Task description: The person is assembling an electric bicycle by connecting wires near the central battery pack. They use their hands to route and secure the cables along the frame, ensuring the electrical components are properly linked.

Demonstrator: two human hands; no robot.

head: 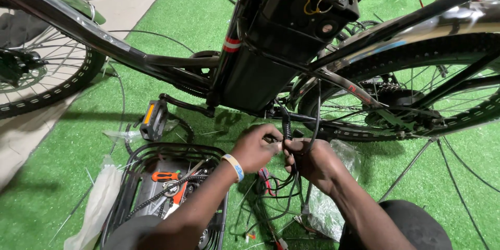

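Note:
My left hand [256,148] and my right hand [311,160] meet low under a black electric bicycle [291,26], both pinching a bundle of black cables [286,127] that hangs from the frame near the bottom bracket. The fingertips nearly touch around the wrapped cable. A pale wristband sits on my left wrist. More loose black and red wires [271,187] trail down onto the green turf below my hands. The black battery case [271,47] stands on the frame just above.
A black wire basket [136,156] with an orange-handled screwdriver [165,176], a chain and tools lies at the lower left. A pedal [152,119] sticks out left. The rear wheel [416,99] is on the right, the front wheel [36,83] on the left. Clear plastic bags lie on the turf.

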